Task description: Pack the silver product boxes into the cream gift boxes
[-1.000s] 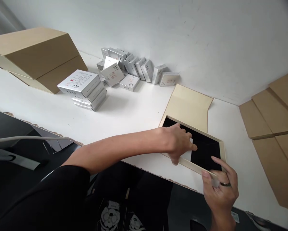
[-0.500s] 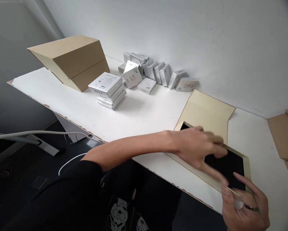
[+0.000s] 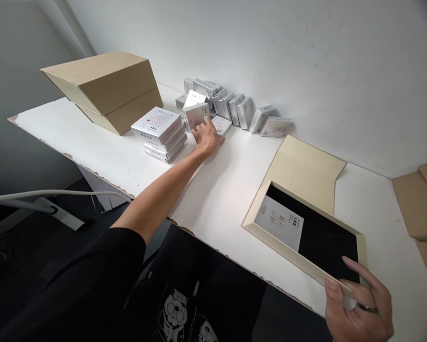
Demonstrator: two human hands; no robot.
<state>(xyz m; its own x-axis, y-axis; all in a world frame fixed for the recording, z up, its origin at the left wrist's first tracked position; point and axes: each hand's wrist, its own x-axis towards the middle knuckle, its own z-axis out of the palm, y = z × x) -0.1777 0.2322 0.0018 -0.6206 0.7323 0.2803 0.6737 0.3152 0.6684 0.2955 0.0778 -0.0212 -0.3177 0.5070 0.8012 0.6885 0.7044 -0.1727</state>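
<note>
Cream tray (image 3: pixel 306 263), black lining; silver boxes (image 3: pixel 231 107).

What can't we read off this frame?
Head view only:
- Left hand: its back hides the fingertips, so grip or mere touch on the small silver boxes is unclear.
- Right hand: pinches the open box at its near corner; palm cut by the bottom edge.
- Print on those boxes: too small.
- Cardboard sheets: cut by the right edge.

Print on small silver boxes (image 3: pixel 231 107) and card in tray (image 3: pixel 280 222) too small to read.
</note>
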